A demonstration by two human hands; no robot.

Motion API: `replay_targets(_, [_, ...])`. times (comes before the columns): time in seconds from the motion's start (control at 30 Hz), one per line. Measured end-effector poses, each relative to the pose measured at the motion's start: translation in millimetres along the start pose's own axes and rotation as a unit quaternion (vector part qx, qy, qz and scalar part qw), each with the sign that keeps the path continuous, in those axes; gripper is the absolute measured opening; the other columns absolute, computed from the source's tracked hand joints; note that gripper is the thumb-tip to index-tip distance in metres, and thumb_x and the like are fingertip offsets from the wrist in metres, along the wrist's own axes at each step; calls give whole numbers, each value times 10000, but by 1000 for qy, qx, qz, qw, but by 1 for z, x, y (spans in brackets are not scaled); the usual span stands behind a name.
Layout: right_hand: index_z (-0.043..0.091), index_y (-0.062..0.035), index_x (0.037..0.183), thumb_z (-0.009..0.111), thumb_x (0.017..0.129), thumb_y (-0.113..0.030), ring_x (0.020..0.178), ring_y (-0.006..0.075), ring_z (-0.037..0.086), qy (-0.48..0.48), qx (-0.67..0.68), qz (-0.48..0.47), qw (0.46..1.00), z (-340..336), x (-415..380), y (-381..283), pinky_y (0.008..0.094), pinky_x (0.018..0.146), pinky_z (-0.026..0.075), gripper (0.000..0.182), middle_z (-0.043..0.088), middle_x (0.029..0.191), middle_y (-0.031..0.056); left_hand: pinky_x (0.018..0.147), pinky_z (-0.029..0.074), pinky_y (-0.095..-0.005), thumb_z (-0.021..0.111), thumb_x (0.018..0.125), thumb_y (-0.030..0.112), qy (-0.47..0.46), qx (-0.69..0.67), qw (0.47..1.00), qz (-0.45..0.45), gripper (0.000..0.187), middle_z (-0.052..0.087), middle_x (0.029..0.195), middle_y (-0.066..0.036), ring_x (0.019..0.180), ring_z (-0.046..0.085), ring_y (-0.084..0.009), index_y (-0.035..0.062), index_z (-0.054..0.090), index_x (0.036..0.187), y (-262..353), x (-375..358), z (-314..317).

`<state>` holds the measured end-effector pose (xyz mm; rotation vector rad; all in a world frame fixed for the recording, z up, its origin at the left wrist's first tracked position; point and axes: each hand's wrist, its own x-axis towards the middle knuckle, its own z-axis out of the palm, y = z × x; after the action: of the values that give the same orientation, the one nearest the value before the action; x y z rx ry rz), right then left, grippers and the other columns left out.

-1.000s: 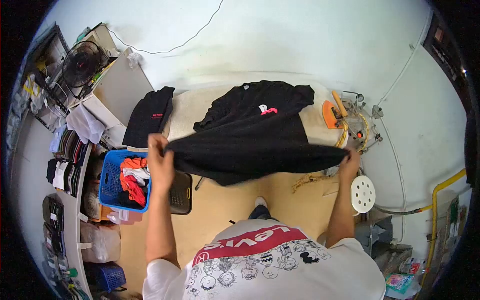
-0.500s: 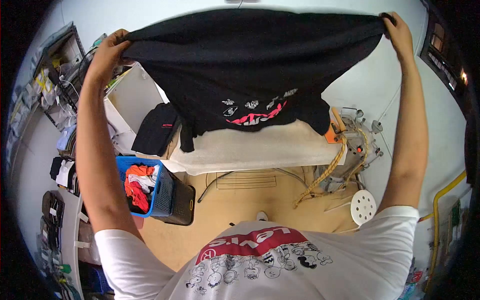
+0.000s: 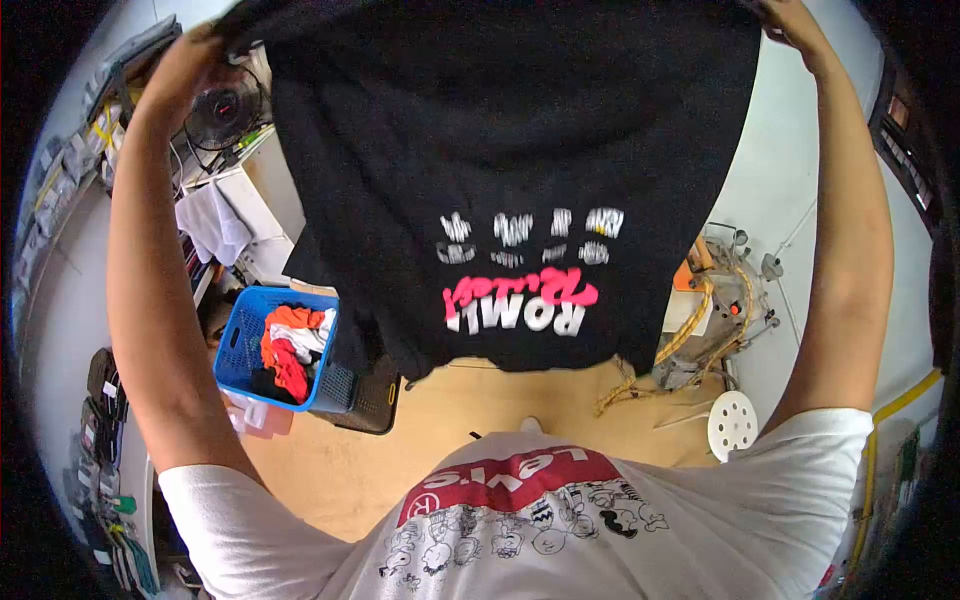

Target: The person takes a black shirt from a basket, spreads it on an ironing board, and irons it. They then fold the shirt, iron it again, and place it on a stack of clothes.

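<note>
A black T-shirt (image 3: 490, 140) hangs spread out in front of me, with white and pink print on its lower part; the lettering is upside down. Its top edge runs out of the picture. At the upper left, my left hand (image 3: 200, 52) grips one top corner, its fingers partly lost in shadow and cloth. My right hand (image 3: 792, 25) is closed on the opposite corner at the upper right, cut by the frame edge. Most of the pale padded ironing board behind is hidden by the shirt.
Left below stands a blue basket (image 3: 232, 340) with orange, red and white clothes in it. A black fan (image 3: 222, 108) and a white cloth (image 3: 213, 222) are at the left. Right are a metal boiler-like machine (image 3: 722, 320), a yellow braided hose (image 3: 683, 330) and a white perforated stool (image 3: 733, 428).
Both hands have risen and moved slightly apart. The T-shirt has swung from a folded, gathered drape to hanging long and flat, now covering the board and showing more print.
</note>
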<state>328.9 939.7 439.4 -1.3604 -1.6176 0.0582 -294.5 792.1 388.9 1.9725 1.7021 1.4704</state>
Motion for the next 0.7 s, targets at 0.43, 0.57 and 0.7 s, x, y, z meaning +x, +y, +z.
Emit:
replay_targets(0.43, [570,-124,910,484,939,-313,810,167,533,161,313,-160,922,-5,-15,-38,362,721,459,209,574,861,37,823,517,-279,536,968,204,305,-203,928,65,338,639,1074,-75,783,608,-176,4,557,1239,21,-70,-38])
replay_targets(0.57, [605,-88,939,488,930,-260,793,204,585,18,16,-139,990,53,16,-26,367,703,476,209,613,901,54,673,488,-276,663,824,168,55,241,961,-123,311,664,933,-56,810,627,-172,49,642,1110,-31,-108,-28])
replay_targets(0.7, [655,49,917,448,873,-100,565,204,664,-176,-44,-75,981,196,73,16,348,509,518,259,692,714,140,493,493,-318,655,756,85,10,422,887,-188,150,617,764,-94,629,605,-169,-1,636,878,-106,-123,-41])
